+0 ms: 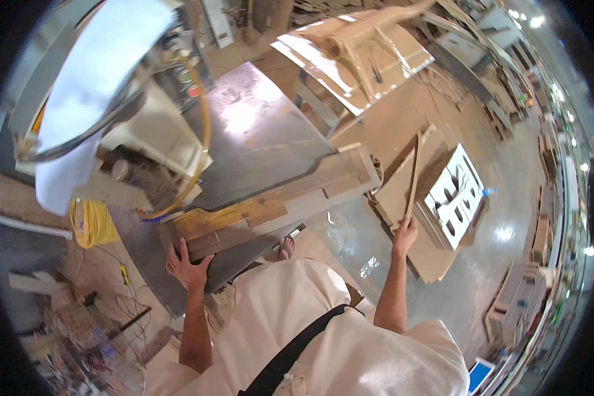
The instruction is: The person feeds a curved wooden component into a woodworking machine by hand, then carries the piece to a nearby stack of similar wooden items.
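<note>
A long wooden jig-like piece point(270, 203), with stepped edges and a yellowish patch, lies across a grey metal machine table point(257, 125). My left hand point(189, 265) is at its left end, fingers spread and resting on or just against the near edge; the exact contact is hard to make out. Off to the right, my right hand point(404, 236) is closed round the lower end of a thin wooden strip point(414, 173). The strip points away from me, above stacked brown sheets.
A machine head point(155, 119) with a yellow hose point(206, 125) stands over the table's left side. Cardboard sheets with a white cut-out panel point(457, 198) are stacked at right. Beyond stands a cardboard-topped surface point(356, 56). A yellow bag point(94, 223) and cables are at left.
</note>
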Demonstrator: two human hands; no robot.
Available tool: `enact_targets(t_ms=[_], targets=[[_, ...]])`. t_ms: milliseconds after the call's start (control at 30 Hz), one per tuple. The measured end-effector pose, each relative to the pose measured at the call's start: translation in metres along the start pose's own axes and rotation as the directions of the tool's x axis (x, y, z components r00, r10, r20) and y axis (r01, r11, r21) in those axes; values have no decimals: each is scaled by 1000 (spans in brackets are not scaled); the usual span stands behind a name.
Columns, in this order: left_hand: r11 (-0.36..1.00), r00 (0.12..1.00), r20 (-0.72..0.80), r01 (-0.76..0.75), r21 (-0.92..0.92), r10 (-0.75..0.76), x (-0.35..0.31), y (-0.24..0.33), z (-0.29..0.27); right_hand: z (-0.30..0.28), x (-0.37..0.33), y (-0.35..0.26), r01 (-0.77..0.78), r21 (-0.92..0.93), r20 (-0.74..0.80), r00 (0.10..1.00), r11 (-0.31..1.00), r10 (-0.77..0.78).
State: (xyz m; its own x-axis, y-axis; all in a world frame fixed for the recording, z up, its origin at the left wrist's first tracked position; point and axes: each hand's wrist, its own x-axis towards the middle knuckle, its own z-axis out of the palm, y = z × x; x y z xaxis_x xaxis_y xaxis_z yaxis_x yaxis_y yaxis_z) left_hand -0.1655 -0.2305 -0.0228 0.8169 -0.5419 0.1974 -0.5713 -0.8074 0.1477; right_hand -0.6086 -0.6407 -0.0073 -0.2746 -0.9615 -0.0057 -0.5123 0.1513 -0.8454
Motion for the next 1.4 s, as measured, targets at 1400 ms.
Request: enact_targets(t_ms=[1400], targets=[[982,978,-84,190,-17,-191,-36,43,10,146,93,-79,406,-115,241,897,907,-371]])
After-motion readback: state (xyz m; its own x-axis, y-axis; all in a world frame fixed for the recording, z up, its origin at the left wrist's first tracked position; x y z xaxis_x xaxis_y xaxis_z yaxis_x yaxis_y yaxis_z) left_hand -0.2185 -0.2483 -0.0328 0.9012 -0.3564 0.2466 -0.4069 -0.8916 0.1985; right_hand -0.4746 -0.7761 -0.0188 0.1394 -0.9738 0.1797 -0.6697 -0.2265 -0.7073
